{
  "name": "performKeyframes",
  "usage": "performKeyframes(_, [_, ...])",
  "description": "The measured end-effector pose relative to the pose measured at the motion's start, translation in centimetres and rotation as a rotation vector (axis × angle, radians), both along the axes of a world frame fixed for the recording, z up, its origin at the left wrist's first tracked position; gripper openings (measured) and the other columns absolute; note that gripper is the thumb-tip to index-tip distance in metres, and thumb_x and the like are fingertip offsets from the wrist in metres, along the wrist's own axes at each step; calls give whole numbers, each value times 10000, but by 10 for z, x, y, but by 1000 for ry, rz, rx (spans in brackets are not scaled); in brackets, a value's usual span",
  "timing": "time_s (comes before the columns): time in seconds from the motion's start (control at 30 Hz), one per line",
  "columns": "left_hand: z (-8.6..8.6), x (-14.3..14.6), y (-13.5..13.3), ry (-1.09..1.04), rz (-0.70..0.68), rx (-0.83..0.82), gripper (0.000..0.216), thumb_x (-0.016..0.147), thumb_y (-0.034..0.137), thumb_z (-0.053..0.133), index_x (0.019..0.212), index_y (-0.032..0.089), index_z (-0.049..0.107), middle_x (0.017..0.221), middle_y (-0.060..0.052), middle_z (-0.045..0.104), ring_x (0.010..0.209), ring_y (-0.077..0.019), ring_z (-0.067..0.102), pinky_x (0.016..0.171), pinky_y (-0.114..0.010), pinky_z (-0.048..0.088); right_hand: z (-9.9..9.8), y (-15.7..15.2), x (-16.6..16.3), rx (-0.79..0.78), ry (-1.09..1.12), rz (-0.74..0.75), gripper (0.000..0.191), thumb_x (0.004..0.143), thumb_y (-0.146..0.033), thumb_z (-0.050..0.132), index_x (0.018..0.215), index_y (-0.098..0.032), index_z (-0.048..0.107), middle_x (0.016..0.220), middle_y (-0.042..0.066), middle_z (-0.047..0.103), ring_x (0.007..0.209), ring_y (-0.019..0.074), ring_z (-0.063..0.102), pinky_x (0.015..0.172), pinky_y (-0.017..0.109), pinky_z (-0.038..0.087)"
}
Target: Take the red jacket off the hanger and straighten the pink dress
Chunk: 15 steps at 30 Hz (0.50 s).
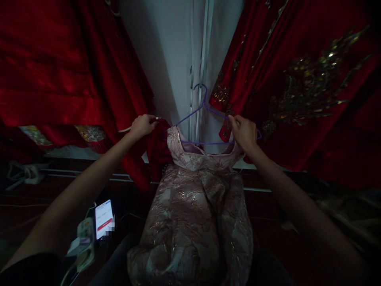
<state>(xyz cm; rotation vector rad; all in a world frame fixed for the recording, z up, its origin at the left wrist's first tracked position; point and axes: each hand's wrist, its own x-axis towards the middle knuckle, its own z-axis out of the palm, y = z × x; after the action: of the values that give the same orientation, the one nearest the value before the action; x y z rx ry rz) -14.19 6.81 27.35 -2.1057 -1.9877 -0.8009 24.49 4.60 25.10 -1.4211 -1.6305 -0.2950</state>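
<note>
While the pink brocade dress (193, 206) hangs down the middle of the view, its shoulders are only partly seated on the purple wire hanger (205, 119). Right shoulder: the right hand (244, 133), fingers pinched on fabric and wire at the hanger's right arm. Left shoulder: fabric seems to lie over the wire; a dark red cloth (157, 149) bunches just beside it, gripped from above by the left hand (143, 125), fingers curled closed. Judged status: dressing of the hanger well along, right side not settled, hook held by nothing visible. Beside the hanger, left and right: red embroidered garments (297, 79). Below and left of the dress: lit phone (103, 218).
</note>
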Motion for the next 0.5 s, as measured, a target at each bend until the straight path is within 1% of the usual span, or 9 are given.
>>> performKeyframes(0.07, [3,22,5,-166,-91,39,357,806,408,566,1057,205,718,884,-75,727,833,-226,650,742,-273,467,0,-3,-6,-1,33,13,515,910,-616,325,790,-214,624,700,83,641,712,233,587,611,311,336])
performKeyframes(0.13, [8,55,6,-355,-199,99,329,815,339,554,1043,170,722,900,-67,731,852,-213,651,764,-266,470,-3,-8,-14,-2,74,7,519,911,-618,312,784,-224,626,688,76,637,705,230,587,599,305,335])
performKeyframes(0.23, [13,104,3,-572,-416,211,316,840,298,511,1029,151,716,992,-53,726,952,-196,638,855,-283,467,-14,-16,-27,-31,115,11,534,913,-620,292,794,-236,642,698,66,647,677,216,587,585,298,340])
performKeyframes(0.3, [16,123,3,-642,-543,274,314,849,278,487,1025,146,710,1047,-51,714,1007,-186,624,914,-299,450,-20,-12,-32,-87,146,65,555,905,-631,291,792,-234,661,683,52,648,646,202,585,575,292,349])
performKeyframes(0.37, [17,126,5,-638,-604,268,310,846,262,481,1014,138,709,1010,-47,720,991,-188,626,914,-309,449,-20,2,-28,-201,172,171,583,887,-650,308,762,-222,684,599,34,619,587,184,570,553,284,363])
performKeyframes(0.4, [17,122,7,-607,-600,237,302,839,257,488,1001,137,713,945,-39,727,954,-194,633,891,-308,455,-17,12,-24,-289,178,236,593,875,-657,325,739,-213,694,549,27,599,549,176,557,536,282,370])
performKeyframes(0.47, [16,106,9,-495,-539,143,266,811,259,528,944,144,728,758,-21,711,849,-204,645,824,-296,464,-7,38,-11,-523,174,367,573,862,-643,375,725,-199,711,506,27,597,494,168,543,510,285,395])
performKeyframes(0.5, [15,96,8,-426,-499,92,242,793,262,553,910,153,734,677,-17,685,803,-209,647,795,-290,461,-1,52,-4,-639,174,412,536,857,-621,413,728,-197,715,528,36,627,492,174,553,509,294,417])
